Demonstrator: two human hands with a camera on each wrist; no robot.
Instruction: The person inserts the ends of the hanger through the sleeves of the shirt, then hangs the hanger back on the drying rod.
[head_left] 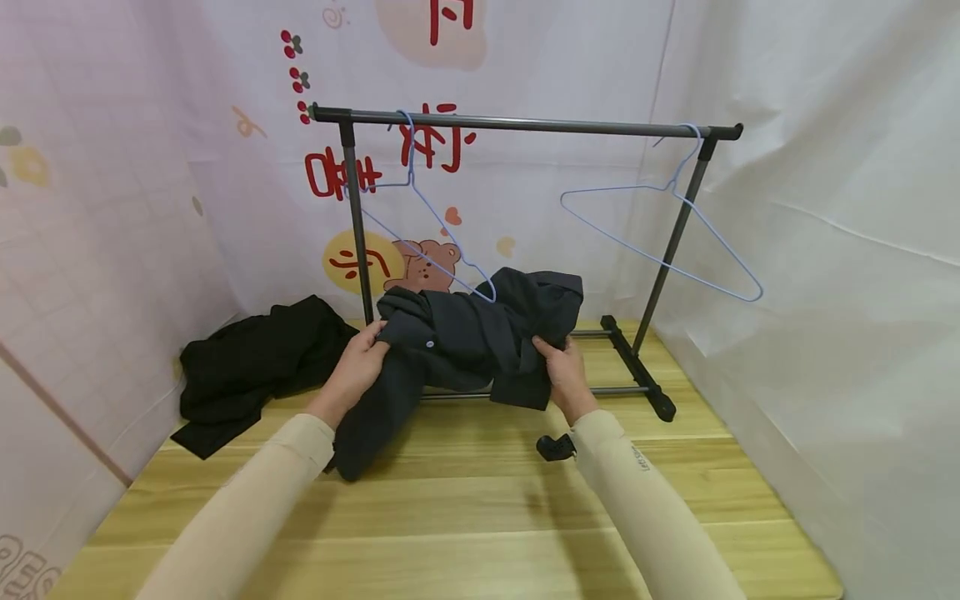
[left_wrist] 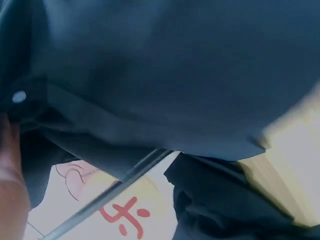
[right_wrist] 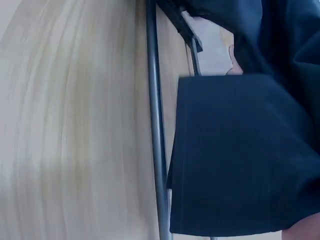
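Note:
A dark navy button-up garment (head_left: 465, 333), bunched and folded, is held up in front of the rack. My left hand (head_left: 360, 362) grips its left edge near a small white button, with the thumb on top; a long part hangs below that hand toward the table. On the other side my right hand (head_left: 564, 371) pinches the cloth, its fingers mostly hidden behind it. A squared flap (right_wrist: 225, 160) of the garment hangs down in the right wrist view. The lower corner of the left blue wire hanger (head_left: 411, 154) overlaps the garment's top in the head view.
A grey metal clothes rack (head_left: 525, 124) stands on the wooden table (head_left: 450, 517). A second blue wire hanger (head_left: 615, 190) hangs at its right end. Another black garment (head_left: 262, 358) lies crumpled at the left. White printed cloth (head_left: 562, 50) encloses the back and sides.

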